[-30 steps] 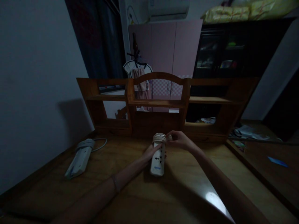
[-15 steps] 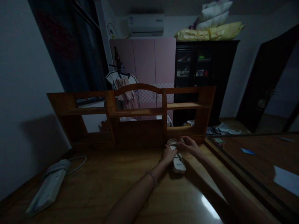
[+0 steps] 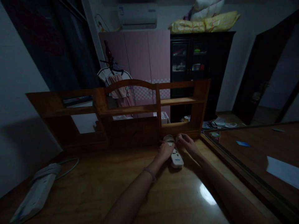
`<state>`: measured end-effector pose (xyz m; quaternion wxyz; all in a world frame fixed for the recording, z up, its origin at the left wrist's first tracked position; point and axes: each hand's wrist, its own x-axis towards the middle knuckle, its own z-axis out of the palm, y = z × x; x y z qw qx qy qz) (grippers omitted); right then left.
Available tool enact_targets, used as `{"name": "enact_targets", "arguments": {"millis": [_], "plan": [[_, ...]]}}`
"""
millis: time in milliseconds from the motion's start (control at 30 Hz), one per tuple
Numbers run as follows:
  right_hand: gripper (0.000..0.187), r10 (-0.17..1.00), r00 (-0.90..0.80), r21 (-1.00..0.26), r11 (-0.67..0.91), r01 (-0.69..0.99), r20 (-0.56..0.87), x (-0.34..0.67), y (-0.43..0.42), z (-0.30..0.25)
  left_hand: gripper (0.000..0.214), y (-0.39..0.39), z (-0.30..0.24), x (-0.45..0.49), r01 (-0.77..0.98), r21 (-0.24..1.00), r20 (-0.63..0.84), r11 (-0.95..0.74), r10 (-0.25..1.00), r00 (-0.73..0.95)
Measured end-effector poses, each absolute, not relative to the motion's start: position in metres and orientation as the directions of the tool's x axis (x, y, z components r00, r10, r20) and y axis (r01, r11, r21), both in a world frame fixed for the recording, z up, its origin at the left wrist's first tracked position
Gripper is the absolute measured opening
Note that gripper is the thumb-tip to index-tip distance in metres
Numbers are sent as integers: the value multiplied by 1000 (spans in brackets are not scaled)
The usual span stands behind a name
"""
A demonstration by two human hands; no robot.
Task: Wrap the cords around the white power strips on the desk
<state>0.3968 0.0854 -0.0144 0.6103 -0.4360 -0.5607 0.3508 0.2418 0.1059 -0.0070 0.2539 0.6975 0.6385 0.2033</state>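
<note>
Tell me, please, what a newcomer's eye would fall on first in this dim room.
First, the two hands at the far edge of the wooden desk: the left hand holds a white power strip by its side, and the right hand touches the cord wound around its far end. Next, a second power strip lies at the desk's near left corner, apart from them.

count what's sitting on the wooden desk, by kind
Power strips: 2 (centre power strip, left power strip)
Shelf unit: 1
Total: 3
</note>
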Motion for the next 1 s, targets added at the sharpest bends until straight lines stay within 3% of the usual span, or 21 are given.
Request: {"name": "enact_targets", "arguments": {"millis": [133, 367, 700, 1000], "plan": [[49, 922, 107, -928, 373, 14, 373, 396, 82, -16, 93, 101, -9, 241, 847, 524, 71, -88, 996, 60], [45, 923, 126, -930, 368, -20, 363, 398, 79, -21, 69, 92, -6, 231, 889, 402, 201, -220, 968, 148], [40, 904, 84, -907, 421, 3, 420, 399, 78, -15, 65, 103, -8, 216, 879, 336, 204, -337, 938, 282], [50, 936, 200, -953, 302, -35, 289, 418, 91, -39, 72, 101, -5, 218, 918, 254, 179, -305, 947, 265]]}}
